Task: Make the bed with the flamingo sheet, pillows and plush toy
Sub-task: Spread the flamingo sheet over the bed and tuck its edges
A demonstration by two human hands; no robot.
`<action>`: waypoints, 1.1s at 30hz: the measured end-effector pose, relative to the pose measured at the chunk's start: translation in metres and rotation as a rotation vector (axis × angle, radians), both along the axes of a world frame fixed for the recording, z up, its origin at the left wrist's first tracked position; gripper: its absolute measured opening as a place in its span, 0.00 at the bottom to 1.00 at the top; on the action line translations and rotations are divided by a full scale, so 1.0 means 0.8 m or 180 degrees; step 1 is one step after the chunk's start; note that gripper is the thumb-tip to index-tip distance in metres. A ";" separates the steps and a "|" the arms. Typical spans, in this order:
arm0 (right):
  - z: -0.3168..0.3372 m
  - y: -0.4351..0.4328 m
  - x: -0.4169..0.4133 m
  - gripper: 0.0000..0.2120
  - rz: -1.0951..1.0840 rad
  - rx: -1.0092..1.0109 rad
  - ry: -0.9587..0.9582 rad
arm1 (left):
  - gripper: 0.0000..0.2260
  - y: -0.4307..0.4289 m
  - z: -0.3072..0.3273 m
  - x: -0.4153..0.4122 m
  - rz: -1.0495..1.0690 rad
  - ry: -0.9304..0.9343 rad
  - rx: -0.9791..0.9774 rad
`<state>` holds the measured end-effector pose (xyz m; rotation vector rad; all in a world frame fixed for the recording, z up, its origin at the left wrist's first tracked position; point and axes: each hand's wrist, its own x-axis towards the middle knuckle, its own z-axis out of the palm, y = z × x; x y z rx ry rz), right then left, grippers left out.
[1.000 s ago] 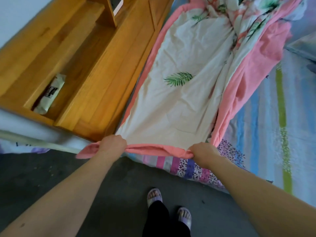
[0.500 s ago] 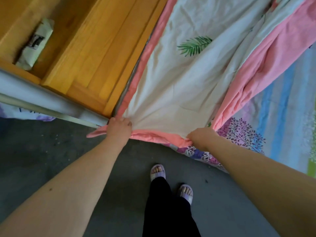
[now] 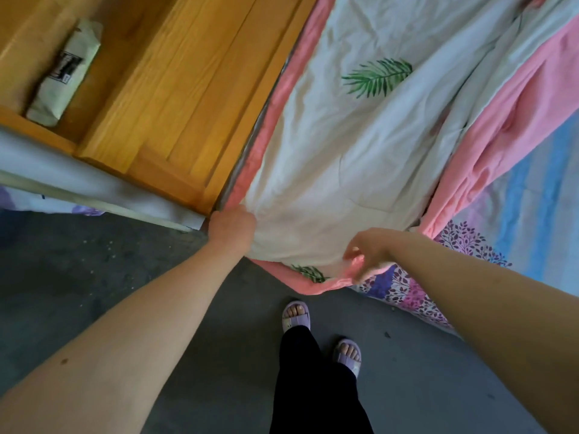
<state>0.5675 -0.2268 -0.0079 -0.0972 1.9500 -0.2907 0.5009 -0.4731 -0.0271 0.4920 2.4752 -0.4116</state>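
Gripping the near corner of the white cotton flamingo sheet with green leaf prints and a pink border (image 3: pixel 360 158) in the left hand (image 3: pixel 232 228), with fingers curled tight into the cloth. Holding that corner right against the end of the honey-coloured wooden cabinet (image 3: pixel 188 104), at 9 o'clock from the sheet. Hovering with the right hand (image 3: pixel 368 255) at the sheet's pink hem, at 3 o'clock from the left hand, with fingers (image 3: pixel 351 252) bent loosely over the hem; pinching it or merely touching it, cannot tell. Spreads from both hands toward 12 and 1 o'clock, drawn into creases fanning out from the left grip, with one leaf print at 12 o'clock and another on the hanging edge between the hands. Covers only part of the striped blue and purple tree-print bed cover (image 3: pixel 517 245), bare at 3 o'clock of the sheet. Standing at 6 o'clock on the dark grey floor (image 3: pixel 125 292) in lilac open-toed sandals (image 3: pixel 296 317) and black trousers (image 3: pixel 313 386). Lying on the cabinet's open shelf at 10 o'clock: a pale paper-wrapped packet with a dark label (image 3: pixel 67 73).
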 end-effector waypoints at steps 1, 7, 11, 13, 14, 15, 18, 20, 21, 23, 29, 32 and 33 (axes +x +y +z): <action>-0.003 -0.006 -0.003 0.32 -0.0138 -0.0099 0.0101 | 0.11 -0.001 -0.002 -0.003 0.0079 0.0217 0.0235; -0.023 -0.037 -0.026 0.22 0.0144 -0.0019 0.1414 | 0.11 -0.004 -0.017 -0.033 0.0108 0.0738 0.0777; -0.031 -0.045 -0.038 0.27 0.0193 0.0084 0.1753 | 0.12 0.000 -0.031 -0.055 -0.0012 0.0661 0.0387; -0.035 -0.046 -0.045 0.31 0.0140 0.0106 0.1848 | 0.13 0.003 -0.039 -0.063 -0.0114 0.0581 0.0289; -0.036 -0.046 -0.048 0.32 0.0099 0.0110 0.1851 | 0.13 0.004 -0.041 -0.065 -0.0128 0.0568 0.0280; -0.039 -0.046 -0.053 0.34 0.0063 0.0118 0.1816 | 0.13 0.006 -0.043 -0.067 -0.0170 0.0576 0.0298; -0.045 -0.046 -0.063 0.36 -0.0062 0.0132 0.1454 | 0.10 0.011 -0.045 -0.073 -0.0201 0.0540 0.0399; -0.047 -0.050 -0.068 0.36 -0.0095 0.0133 0.1239 | 0.10 0.015 -0.044 -0.077 0.0023 0.0471 0.0481; -0.048 -0.052 -0.070 0.37 -0.0083 0.0150 0.1208 | 0.11 0.016 -0.041 -0.079 0.0195 0.0447 0.0510; -0.050 -0.059 -0.074 0.38 -0.0071 0.0216 0.1194 | 0.11 0.018 -0.039 -0.085 0.0257 0.0399 0.0465; -0.049 -0.073 -0.081 0.41 0.0112 0.0392 0.0883 | 0.16 0.012 -0.040 -0.086 0.0083 0.0812 0.0040; -0.040 -0.070 -0.084 0.38 0.0059 0.0298 0.0787 | 0.23 0.009 -0.036 -0.078 0.0082 0.0694 -0.0059; -0.036 -0.068 -0.084 0.36 0.0030 0.0253 0.0776 | 0.22 0.007 -0.029 -0.080 0.0103 0.0655 -0.0021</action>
